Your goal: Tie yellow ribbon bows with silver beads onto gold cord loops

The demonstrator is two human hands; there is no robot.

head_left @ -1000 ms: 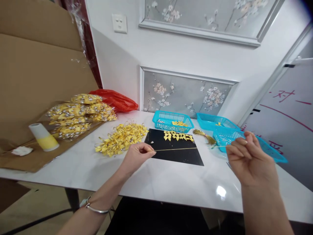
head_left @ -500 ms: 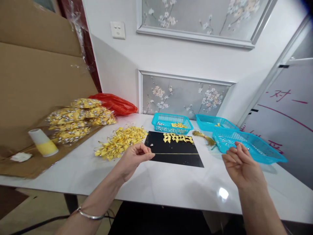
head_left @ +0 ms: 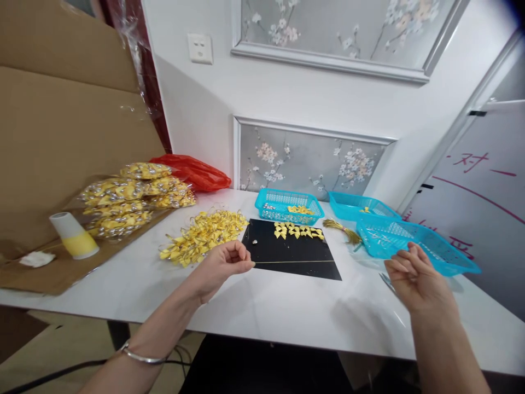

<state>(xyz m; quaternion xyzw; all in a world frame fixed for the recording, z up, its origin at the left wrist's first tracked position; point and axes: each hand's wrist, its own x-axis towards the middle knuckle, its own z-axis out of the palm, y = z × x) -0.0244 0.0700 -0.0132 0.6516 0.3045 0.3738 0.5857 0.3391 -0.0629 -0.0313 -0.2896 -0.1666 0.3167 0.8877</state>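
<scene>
My left hand (head_left: 227, 262) pinches one end of a thin yellow cord (head_left: 295, 261) between thumb and forefinger. The cord runs straight and taut over a black mat (head_left: 287, 271) towards my right hand (head_left: 420, 279), fading from sight against the white table. Closed fingers on that hand point upward, and the taut line suggests they grip the far end, though the end itself is hidden. Folded yellow ribbon pieces (head_left: 293, 231) lie in rows on the mat's back part. A small silver bead (head_left: 255, 242) rests near its left edge.
Left of the mat lies a heap of yellow ribbon pieces (head_left: 205, 235). Bagged ones (head_left: 118, 202) are stacked behind, beside a cone (head_left: 76, 238). Blue baskets (head_left: 266, 210) and a cord bundle (head_left: 346, 232) stand at the back and right. A metal tool (head_left: 385, 282) is partly behind my right hand.
My right hand has shifted right and slightly down, uncovering the metal tool. My left hand has moved slightly left. The cord now crosses the mat a little lower.
</scene>
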